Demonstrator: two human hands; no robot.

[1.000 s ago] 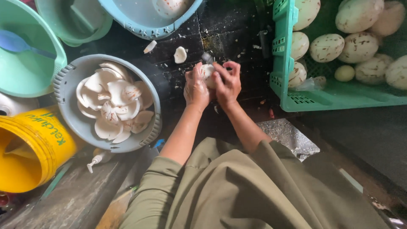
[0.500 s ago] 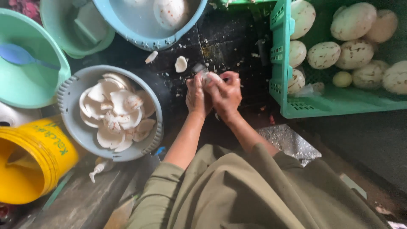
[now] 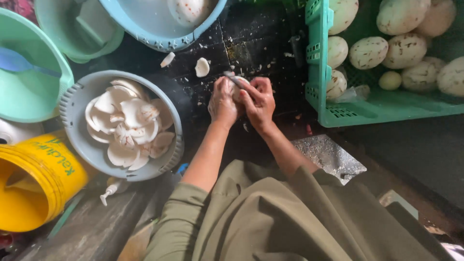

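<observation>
My left hand (image 3: 222, 102) and my right hand (image 3: 258, 102) are pressed together low over the dark wet floor, both closed around a small white egg (image 3: 240, 90) that is mostly hidden between them. A thin dark blade (image 3: 232, 77) sticks out from my right hand's fingers across the egg. Left of my hands stands a grey bowl (image 3: 72, 104) filled with white broken eggshell pieces (image 3: 128, 125). Loose shell bits (image 3: 202, 67) lie on the floor just beyond my hands.
A green plastic crate (image 3: 338, 113) with several speckled whitish eggs (image 3: 369, 52) stands at the right. A blue basin (image 3: 145, 29) holding one egg, two green basins (image 3: 29, 96) and a yellow bucket (image 3: 34, 183) ring the left and far side.
My hands have stayed together on the egg, shifting only slightly; the blade now lies more across the top of the egg.
</observation>
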